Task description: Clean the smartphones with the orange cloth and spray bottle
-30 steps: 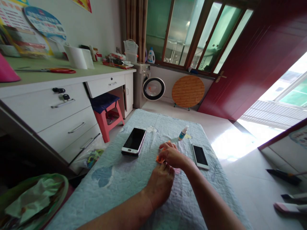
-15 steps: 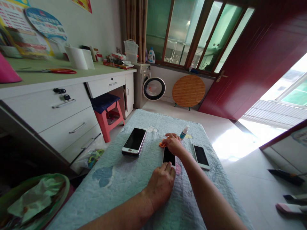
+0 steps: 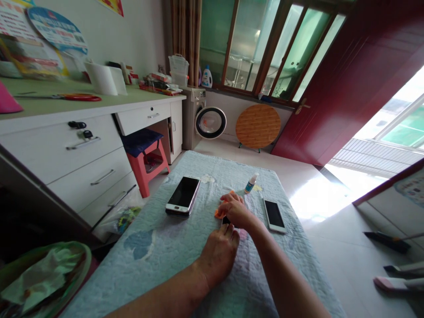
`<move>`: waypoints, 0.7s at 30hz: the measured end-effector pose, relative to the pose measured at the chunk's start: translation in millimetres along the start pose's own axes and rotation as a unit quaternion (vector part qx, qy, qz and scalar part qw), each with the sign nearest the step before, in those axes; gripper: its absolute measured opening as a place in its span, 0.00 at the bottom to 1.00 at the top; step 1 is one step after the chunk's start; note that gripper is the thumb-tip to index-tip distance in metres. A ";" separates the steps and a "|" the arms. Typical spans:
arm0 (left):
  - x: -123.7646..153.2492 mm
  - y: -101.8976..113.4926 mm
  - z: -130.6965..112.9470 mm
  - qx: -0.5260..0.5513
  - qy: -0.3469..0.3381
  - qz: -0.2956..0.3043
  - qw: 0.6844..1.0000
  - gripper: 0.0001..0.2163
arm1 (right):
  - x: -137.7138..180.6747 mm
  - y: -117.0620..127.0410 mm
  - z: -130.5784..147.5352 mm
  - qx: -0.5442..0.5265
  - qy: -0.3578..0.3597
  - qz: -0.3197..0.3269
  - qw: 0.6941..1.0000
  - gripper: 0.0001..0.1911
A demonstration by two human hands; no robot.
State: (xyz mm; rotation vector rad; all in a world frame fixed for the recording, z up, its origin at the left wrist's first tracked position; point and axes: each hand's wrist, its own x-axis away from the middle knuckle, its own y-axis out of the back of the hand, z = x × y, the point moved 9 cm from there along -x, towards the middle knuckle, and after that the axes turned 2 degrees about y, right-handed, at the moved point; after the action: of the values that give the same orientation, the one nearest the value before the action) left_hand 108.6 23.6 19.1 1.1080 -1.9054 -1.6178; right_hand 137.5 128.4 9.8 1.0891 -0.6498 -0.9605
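A phone with a black screen (image 3: 225, 220) lies on the quilted cloth, mostly covered by my hands. The fingers of my left hand (image 3: 220, 251) are closed on its near end and hold it down. Across its upper part my right hand (image 3: 234, 210) presses an orange cloth (image 3: 217, 213), which sticks out to the left of the fingers. Just beyond that hand stands a small spray bottle (image 3: 251, 184) with a blue label. To the right lies a white phone (image 3: 274, 215), screen up. Left of my hands, another white phone (image 3: 183, 194) rests on top of a stack.
The light blue quilted cover (image 3: 159, 269) spreads over the table. A bin (image 3: 86, 258) stands at the lower left, below a white desk with drawers (image 3: 96, 148). Beyond the table are a red stool (image 3: 142, 170), an open washing machine door (image 3: 211, 123) and a round wooden board (image 3: 258, 126).
My right hand has slid with the orange cloth down the phone toward my left hand, covering more of the screen. My left hand stays at the phone's near end. The view shifted slightly.
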 end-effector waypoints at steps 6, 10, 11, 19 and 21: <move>0.2 2.6 0.4 0.011 -0.006 -0.043 0.999 0.18 | 13.5 -8.5 18.3 -0.016 0.045 0.078 0.996 0.11; -0.3 -1.7 1.3 0.005 0.004 -0.010 1.000 0.13 | 2.8 -4.8 5.7 0.001 0.034 0.020 0.999 0.06; -0.1 -2.6 0.7 -0.002 0.003 -0.001 1.000 0.13 | -1.5 -2.7 -0.3 0.006 0.024 -0.003 1.000 0.06; 0.7 -3.4 -2.5 -0.032 -0.011 -0.007 0.999 0.13 | -30.5 13.4 -41.6 0.028 -0.075 -0.085 0.993 0.10; 0.1 -2.7 -2.5 -0.032 -0.010 -0.011 0.999 0.13 | -31.8 17.0 -45.9 0.035 -0.097 -0.092 0.990 0.11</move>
State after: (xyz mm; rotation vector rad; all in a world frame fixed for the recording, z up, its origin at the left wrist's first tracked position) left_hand 111.1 22.0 17.2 1.0955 -1.8470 -1.6955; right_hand 166.4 179.0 10.0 1.1396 -0.7554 -1.2218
